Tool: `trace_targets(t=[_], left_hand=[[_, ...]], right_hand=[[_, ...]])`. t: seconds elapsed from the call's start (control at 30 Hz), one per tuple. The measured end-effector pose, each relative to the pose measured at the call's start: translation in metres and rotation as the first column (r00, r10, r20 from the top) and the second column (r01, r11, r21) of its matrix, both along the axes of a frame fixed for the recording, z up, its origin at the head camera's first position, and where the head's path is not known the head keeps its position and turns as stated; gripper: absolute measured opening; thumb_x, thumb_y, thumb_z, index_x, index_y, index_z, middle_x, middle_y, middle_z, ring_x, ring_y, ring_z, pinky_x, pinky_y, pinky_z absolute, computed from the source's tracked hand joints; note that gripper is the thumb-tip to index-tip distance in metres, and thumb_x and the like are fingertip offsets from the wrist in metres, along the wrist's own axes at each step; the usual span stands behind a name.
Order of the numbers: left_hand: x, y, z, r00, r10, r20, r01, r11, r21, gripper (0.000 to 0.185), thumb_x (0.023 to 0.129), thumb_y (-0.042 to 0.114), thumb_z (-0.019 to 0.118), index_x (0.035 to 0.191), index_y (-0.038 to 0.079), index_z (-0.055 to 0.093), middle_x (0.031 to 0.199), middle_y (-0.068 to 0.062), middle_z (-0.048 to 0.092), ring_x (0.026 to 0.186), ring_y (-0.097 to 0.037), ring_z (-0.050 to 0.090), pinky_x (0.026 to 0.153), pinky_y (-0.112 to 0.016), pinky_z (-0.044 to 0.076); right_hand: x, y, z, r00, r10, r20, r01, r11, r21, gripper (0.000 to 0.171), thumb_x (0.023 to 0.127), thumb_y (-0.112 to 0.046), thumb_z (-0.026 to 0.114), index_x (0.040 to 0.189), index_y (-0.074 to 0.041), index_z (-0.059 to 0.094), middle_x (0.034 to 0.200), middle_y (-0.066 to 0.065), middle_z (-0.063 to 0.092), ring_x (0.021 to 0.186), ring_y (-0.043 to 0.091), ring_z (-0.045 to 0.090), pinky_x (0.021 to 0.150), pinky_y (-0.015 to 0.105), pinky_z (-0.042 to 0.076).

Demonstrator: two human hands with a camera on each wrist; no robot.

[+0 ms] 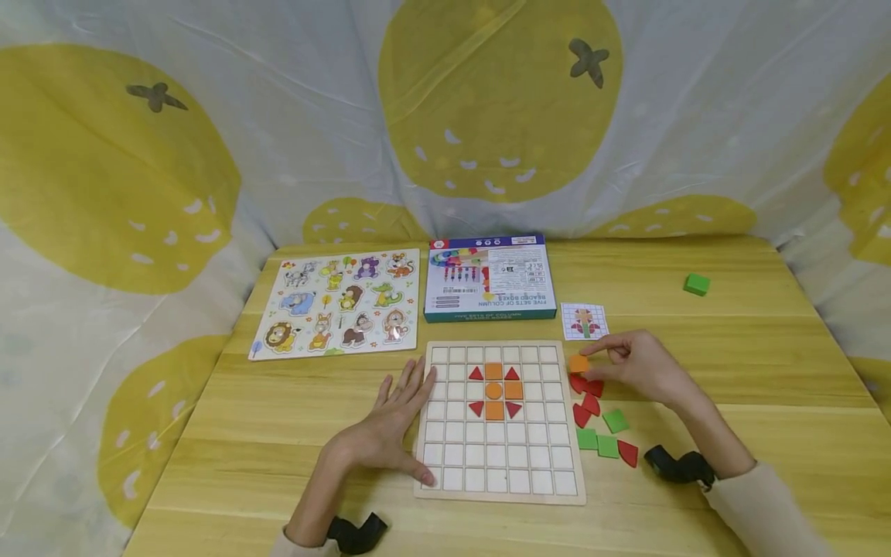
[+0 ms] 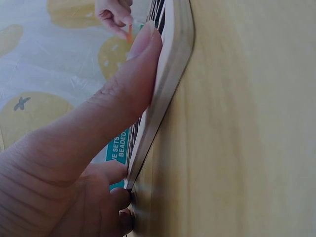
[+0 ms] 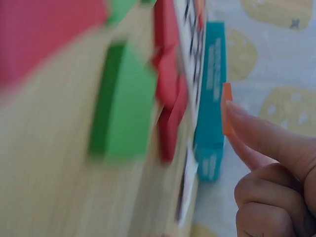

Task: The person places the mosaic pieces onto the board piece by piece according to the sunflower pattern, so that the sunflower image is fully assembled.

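A wooden grid board (image 1: 501, 464) lies on the table, with orange and red pieces (image 1: 494, 391) set in its upper middle cells. My left hand (image 1: 393, 422) lies flat with straight fingers against the board's left edge; the left wrist view shows its thumb (image 2: 128, 84) pressed along the board's rim (image 2: 170, 74). My right hand (image 1: 636, 363) pinches a small orange square piece (image 1: 578, 363) just right of the board's top corner; the right wrist view shows this orange piece (image 3: 226, 108) at the fingertips. Loose red pieces (image 1: 588, 394) and green pieces (image 1: 605, 433) lie below that hand.
A pattern card (image 1: 585, 320) lies behind the right hand. A teal-edged box (image 1: 489, 278) and an animal puzzle board (image 1: 341, 303) sit at the back. A green cube (image 1: 696, 284) stands far right. Lemon-print cloth (image 1: 487, 116) walls the table.
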State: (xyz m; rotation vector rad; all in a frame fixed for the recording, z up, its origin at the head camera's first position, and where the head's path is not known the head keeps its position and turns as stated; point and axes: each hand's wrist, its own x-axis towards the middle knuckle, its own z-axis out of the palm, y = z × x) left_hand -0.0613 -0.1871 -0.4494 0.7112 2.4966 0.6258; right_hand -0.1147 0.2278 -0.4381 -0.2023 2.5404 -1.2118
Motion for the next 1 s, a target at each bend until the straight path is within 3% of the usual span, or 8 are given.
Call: trace_targets(t=[0.23,0.5,0.83,1.0], left_hand=[[0.001,0.001,-0.001,1.0,0.002,0.005,-0.002,1.0,0.009,0.152,0.061,0.053,0.096,0.166,0.007,-0.004,0.172,-0.016,-0.021,0.16,-0.038,-0.019,0.128,-0.065,-0.01],[0.0,0.0,0.0,1.0,0.004,0.008,-0.004,1.0,0.004,0.152,0.062,0.053,0.096,0.166,0.008,-0.005,0.172,-0.016,-0.022,0.16,-0.038,-0.019,0.128,-0.064,-0.01],[0.0,-0.001,-0.001,1.0,0.008,0.015,-0.008,1.0,0.003,0.151,0.062,0.054,0.096,0.166,0.008,-0.004,0.172,-0.015,-0.022,0.16,-0.037,-0.019,0.128,-0.065,-0.01],[0.0,-0.001,-0.001,1.0,0.002,0.008,-0.002,1.0,0.002,0.151,0.062,0.054,0.095,0.166,0.008,-0.005,0.172,-0.015,-0.022,0.16,-0.037,-0.019,0.128,-0.065,-0.009]], right_hand=[[0.004,-0.064,0.013,0.999,0.032,0.04,-0.03,0.998,-0.055,0.027,0.081,-0.019,0.089,0.106,-0.011,0.082,0.061,-0.002,0.031,0.057,0.017,0.032,0.048,0.025,0.022],[0.003,-0.123,0.008,0.991,0.127,0.048,-0.121,0.985,-0.126,0.021,0.075,-0.014,0.092,0.092,-0.009,0.081,0.055,-0.004,0.035,0.053,0.013,0.031,0.052,0.023,0.024],[0.0,-0.151,0.0,0.991,0.12,0.051,-0.12,0.993,-0.019,0.02,0.072,-0.014,0.095,0.082,-0.01,0.078,0.077,0.002,0.062,0.075,0.017,0.049,0.059,0.026,0.037],[-0.001,-0.151,-0.003,0.991,0.119,0.065,-0.114,0.991,-0.071,0.02,0.073,-0.015,0.094,0.088,-0.013,0.081,0.072,0.004,0.06,0.069,0.016,0.041,0.055,0.024,0.029]])
